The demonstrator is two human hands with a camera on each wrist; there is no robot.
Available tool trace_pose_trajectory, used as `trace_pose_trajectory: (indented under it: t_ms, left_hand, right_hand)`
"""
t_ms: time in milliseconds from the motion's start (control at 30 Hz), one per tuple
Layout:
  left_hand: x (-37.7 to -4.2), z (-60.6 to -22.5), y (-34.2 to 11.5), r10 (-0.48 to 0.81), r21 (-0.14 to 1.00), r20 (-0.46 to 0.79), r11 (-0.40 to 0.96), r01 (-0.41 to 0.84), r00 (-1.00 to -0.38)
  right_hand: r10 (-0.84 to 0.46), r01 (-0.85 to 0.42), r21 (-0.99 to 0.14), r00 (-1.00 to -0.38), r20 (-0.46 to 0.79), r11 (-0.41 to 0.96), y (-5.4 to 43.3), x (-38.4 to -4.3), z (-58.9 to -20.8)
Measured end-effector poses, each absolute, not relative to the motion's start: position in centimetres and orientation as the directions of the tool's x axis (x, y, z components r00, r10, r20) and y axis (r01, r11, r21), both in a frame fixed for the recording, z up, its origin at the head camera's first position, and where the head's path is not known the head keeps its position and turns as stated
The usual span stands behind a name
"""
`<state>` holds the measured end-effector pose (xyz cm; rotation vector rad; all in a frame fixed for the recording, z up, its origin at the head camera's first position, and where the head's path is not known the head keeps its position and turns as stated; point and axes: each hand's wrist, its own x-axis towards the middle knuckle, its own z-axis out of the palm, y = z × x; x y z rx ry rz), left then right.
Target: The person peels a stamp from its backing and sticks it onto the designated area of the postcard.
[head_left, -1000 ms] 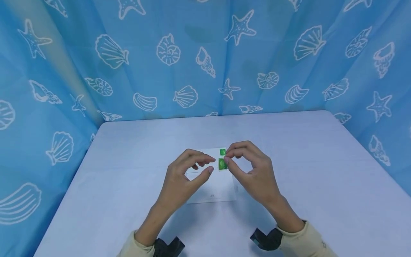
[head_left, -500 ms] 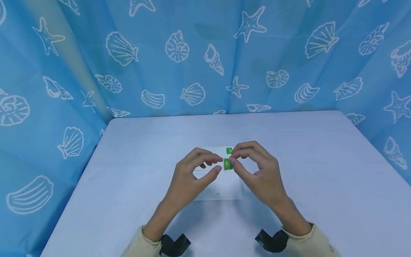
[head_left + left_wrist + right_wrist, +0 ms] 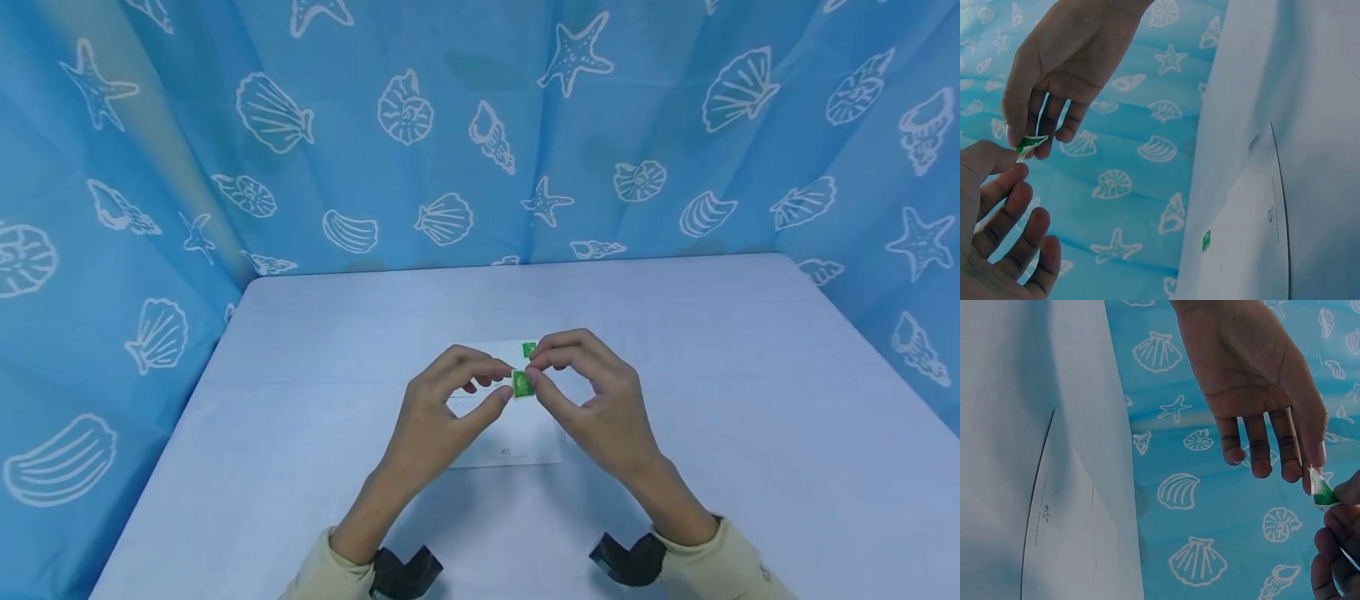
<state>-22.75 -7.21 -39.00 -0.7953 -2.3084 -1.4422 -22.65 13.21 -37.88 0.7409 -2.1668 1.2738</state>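
Observation:
A small green postage stamp (image 3: 523, 384) with a white border is held up above the table, between my two hands. My right hand (image 3: 592, 400) pinches its right edge between thumb and index finger. My left hand (image 3: 450, 408) has its thumb and index fingertips at the opposite edge; in the left wrist view, a white corner of the stamp (image 3: 1030, 145) sits between them. The stamp looks bent in the right wrist view. Below the hands lies a white envelope (image 3: 517, 437), partly covered by them in the head view. A green square (image 3: 529, 349) shows at its upper right corner.
The envelope rests on a table with a pale cloth (image 3: 315, 433). Behind and at the sides hangs a blue curtain (image 3: 442, 167) with white shells and starfish. A black camera mount (image 3: 628, 560) sits by the right sleeve, another (image 3: 407, 572) by the left.
My left thumb and index fingertips have come in to the left edge of the stamp, from a small gap earlier. The right hand keeps its pinch; the head view has shifted slightly.

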Motion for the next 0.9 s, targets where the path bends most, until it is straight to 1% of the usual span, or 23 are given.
trace_pose_trajectory:
  t_ms: [367, 600, 900]
  left_hand:
    - [-22.97, -38.76, -7.10, 0.290, 0.719, 0.529, 0.347, 0.602, -0.798]
    - [-22.76, -38.81, -7.25, 0.270, 0.732, 0.516, 0.354, 0.583, -0.813]
    - [-22.74, -39.07, -7.17, 0.286, 0.723, 0.536, 0.330, 0.607, -0.794]
  right_hand:
    - [-0.201, -0.682, -0.601, -0.714, 0.671, 0.416, 13.20, -22.65, -37.49]
    - [-0.197, -0.679, -0.600, -0.715, 0.671, 0.422, 13.07, -22.38, -37.60]
    - [-0.209, -0.695, -0.593, -0.703, 0.680, 0.407, 12.96, -22.30, -37.84]
